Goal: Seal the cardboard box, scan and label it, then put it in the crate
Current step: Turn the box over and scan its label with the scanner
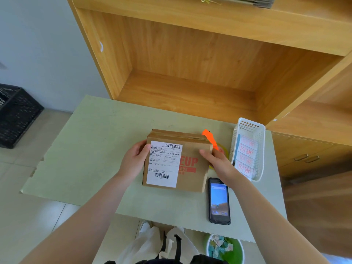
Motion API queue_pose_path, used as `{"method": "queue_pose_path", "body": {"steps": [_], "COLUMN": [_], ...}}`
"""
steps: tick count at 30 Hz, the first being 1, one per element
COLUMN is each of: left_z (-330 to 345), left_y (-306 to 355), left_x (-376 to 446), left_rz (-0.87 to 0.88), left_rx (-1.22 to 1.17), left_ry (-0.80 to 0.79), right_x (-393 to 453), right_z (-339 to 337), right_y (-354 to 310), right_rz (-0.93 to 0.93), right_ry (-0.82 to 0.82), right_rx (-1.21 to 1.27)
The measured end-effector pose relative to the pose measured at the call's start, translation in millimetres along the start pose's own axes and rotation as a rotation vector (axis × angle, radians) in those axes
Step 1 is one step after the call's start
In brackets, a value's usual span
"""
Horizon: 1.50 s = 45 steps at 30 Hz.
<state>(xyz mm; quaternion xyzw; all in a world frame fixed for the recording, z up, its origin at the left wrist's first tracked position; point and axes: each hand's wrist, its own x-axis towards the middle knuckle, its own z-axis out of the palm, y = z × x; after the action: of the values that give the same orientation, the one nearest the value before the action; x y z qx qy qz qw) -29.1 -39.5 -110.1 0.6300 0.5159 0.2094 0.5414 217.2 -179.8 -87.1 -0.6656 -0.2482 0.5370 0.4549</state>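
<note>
You are holding the small brown cardboard box (190,164) between both hands, tipped up over the pale green counter (91,149) near its middle, so its broad face turns toward you. That face carries a white rectangular shipping label (164,164) with one barcode at its top right and another near its bottom, and it covers the left part of red printed lettering ending in "EUP". The flaps along the upper edge lie closed. Your left hand (135,161) grips the box's left side with the thumb on the label's edge, the fingers curled behind out of sight. Your right hand (216,159) clamps the right side, thumb lying across the front face. Just right of the box lies a black handheld scanner phone (218,201), screen lit, and beyond it a white perforated plastic basket (249,128) holding red-printed slips. A black plastic crate (17,115) stands on the floor, well apart at the left.
</note>
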Motion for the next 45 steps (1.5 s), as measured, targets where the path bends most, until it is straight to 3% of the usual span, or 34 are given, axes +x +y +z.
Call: {"method": "queue_pose_path", "body": {"steps": [7, 12, 20, 25, 31, 36, 38, 41, 45], "left_z": [9.7, 13.2, 11.8, 13.1, 12.1, 14.6, 14.7, 11.9, 8.0], "left_y": [8.2, 8.2, -11.4, -19.4, -19.4, -14.7, -15.6, -23.2, -32.2], "left_x": [5.4, 3.8, 8.2, 8.2, 5.0, 1.6, 0.9, 1.5, 2.0], "left_rz": [-0.117, -0.130, -0.153, -0.180, -0.212, -0.234, -0.243, -0.293, -0.343], "left_rx": [-0.058, -0.150, -0.169, -0.089, -0.097, -0.134, -0.137, -0.140, -0.155], "left_ry": [0.040, -0.060, -0.033, -0.013, -0.024, 0.000, 0.009, 0.004, -0.021], "right_x": [5.8, 8.6, 18.8, 29.0, 26.1, 25.7, 21.9, 11.5, -5.1], "right_z": [-0.5, 16.2, 15.1, 13.9, 11.0, 4.7, -3.7, -19.5, -25.3], "right_y": [30.7, 32.2, 35.5, 33.5, 43.5, 59.3, 69.0, 86.7, 103.8], "right_rz": [-0.003, -0.023, -0.076, 0.018, 0.079, 0.203, 0.242, 0.318, 0.466], "right_ry": [0.079, 0.205, 0.413, 0.327, 0.224, 0.333, 0.409, 0.448, 0.328], "right_rx": [0.025, -0.003, -0.360, -0.452, -0.126, 0.065, -0.086, -0.624, -1.035]}}
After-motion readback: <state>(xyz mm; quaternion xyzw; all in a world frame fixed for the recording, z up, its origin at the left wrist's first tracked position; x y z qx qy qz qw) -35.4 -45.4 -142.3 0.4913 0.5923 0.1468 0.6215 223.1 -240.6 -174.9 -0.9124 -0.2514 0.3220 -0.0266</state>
